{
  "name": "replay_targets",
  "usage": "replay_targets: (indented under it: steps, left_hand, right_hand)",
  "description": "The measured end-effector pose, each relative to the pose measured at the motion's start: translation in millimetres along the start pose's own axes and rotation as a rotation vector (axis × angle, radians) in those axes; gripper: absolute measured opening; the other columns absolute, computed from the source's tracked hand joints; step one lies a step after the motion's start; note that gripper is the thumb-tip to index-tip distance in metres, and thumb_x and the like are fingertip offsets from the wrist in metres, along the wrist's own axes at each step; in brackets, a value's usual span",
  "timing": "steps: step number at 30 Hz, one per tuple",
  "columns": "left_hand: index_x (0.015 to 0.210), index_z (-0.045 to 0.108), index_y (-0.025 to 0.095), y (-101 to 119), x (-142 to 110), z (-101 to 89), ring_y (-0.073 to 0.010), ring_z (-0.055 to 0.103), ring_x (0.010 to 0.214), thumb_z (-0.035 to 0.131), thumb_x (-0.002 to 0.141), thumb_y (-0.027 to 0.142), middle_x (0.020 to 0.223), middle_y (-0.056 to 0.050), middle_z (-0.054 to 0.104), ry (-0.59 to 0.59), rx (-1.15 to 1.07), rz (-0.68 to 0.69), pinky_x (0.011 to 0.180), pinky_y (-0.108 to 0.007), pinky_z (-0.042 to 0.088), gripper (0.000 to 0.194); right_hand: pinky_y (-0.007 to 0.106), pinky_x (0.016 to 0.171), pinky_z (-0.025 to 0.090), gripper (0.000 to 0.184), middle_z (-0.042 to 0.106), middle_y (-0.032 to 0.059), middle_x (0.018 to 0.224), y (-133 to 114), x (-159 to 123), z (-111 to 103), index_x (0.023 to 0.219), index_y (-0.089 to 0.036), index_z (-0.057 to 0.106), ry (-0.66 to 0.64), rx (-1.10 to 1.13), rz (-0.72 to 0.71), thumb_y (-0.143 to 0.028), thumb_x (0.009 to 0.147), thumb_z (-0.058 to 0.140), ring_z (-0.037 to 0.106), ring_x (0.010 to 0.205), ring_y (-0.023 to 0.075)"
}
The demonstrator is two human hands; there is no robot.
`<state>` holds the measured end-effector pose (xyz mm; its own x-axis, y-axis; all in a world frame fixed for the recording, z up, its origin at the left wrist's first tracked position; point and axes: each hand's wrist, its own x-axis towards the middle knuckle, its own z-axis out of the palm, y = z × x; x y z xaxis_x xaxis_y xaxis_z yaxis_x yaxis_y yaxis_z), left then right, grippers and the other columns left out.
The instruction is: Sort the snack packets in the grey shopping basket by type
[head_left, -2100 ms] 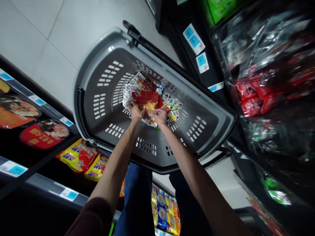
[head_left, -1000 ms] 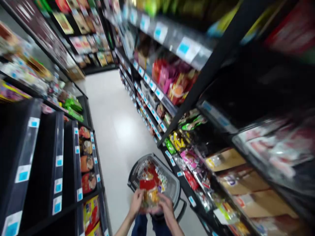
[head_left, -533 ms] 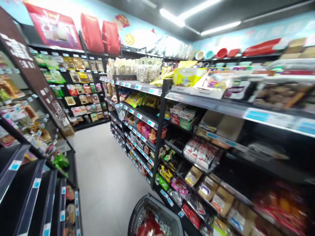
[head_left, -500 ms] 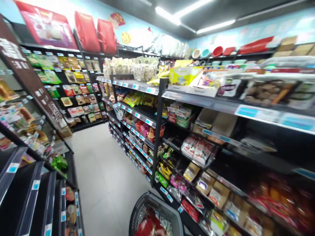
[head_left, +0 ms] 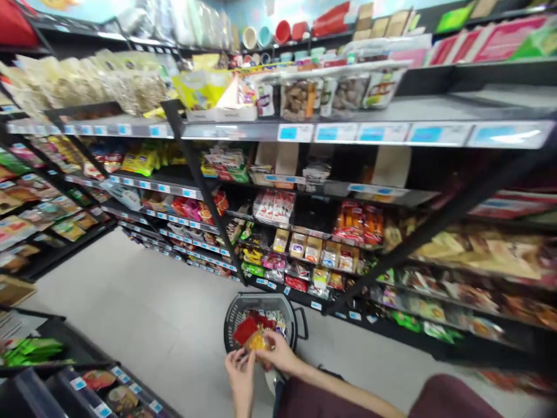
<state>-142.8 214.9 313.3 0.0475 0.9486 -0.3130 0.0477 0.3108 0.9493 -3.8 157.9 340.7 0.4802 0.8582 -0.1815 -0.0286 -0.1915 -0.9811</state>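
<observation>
Over the basket, both my hands are at a small snack packet [head_left: 257, 341] with yellow-orange contents in a clear wrapper. My right hand [head_left: 279, 353] grips it from the right side. On the other side, my left hand [head_left: 241, 367] has its fingers bent at the packet's lower left edge, apparently gripping it too. Below stands a grey plastic shopping basket [head_left: 232, 316] with its dark handle out to the right. Red packages [head_left: 245, 330] and several whitish packets lie inside it, partly hidden by my hands.
A long black shelf unit [head_left: 243, 130] with price tags and bagged snacks runs behind the basket. Its slanting dark post [head_left: 418, 244] is at the right. More low shelving [head_left: 87, 380] stands at the lower left, with pale floor [head_left: 143, 319] between.
The view has swung right and down towards the shelf. Both my hands have come into view above the basket, with the snack packet between them.
</observation>
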Motion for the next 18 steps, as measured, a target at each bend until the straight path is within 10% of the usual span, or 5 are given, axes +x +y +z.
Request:
replay_targets:
  steps: [7,18]
  left_hand:
    - [0.119,0.053,0.022,38.0,-66.6,78.0,-0.0299,0.065,0.121,0.074,0.074,0.054,0.129,-0.014,0.065,-0.513,0.142,0.072,0.101,-0.042,0.053,0.060]
    - [0.110,0.056,0.018,20.7,-177.7,171.6,-0.0247,0.072,0.102,0.074,0.073,0.058,0.112,-0.013,0.073,-0.406,0.081,0.007,0.093,-0.039,0.055,0.057]
  right_hand:
    - [0.035,0.082,0.054,0.024,0.067,0.0077,0.102,-19.8,-37.5,-80.4,0.098,-0.020,0.064,0.170,-0.289,-0.301,-0.018,0.074,0.064,0.064,0.092,0.0227]
    - [0.054,0.108,0.043,0.069,0.052,0.0143,0.147,-7.3,-131.2,-230.0,0.142,-0.026,0.055,-0.017,-0.561,-0.498,-0.039,0.078,0.078,0.053,0.128,0.0329]
